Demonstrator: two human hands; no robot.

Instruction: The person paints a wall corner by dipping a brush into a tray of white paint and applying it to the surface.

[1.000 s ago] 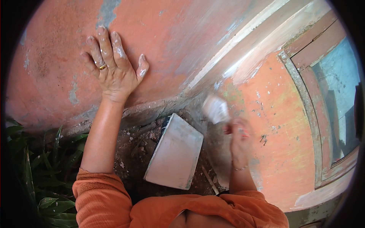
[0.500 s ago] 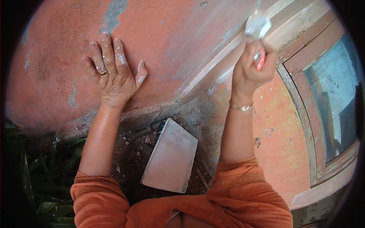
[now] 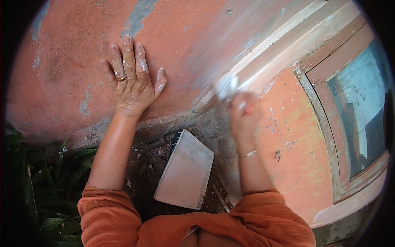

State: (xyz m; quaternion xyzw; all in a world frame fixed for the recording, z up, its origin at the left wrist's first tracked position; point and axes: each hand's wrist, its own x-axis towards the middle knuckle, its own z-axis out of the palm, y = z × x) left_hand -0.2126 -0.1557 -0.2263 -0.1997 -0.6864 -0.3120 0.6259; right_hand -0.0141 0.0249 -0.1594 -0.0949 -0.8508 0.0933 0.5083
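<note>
My left hand lies flat on the worn orange wall, fingers spread, with pale specks on them and a ring on one. Closed round a scraper, my right hand is smeared by motion. The scraper's pale metal blade points up and left from the fist, and a bit of red handle shows between the fingers. The blade is at the lower end of the whitish corner moulding; whether it touches cannot be made out.
A pale four-sided slab or box leans among debris at the wall's foot. Green leafy plants grow at the lower left. To the right is a wooden window frame with a glass pane, and grey patches mark the wall.
My right hand has come down and left along the moulding with the scraper. My left hand stays flat on the wall; it sits slightly further right in view as the view shifts.
</note>
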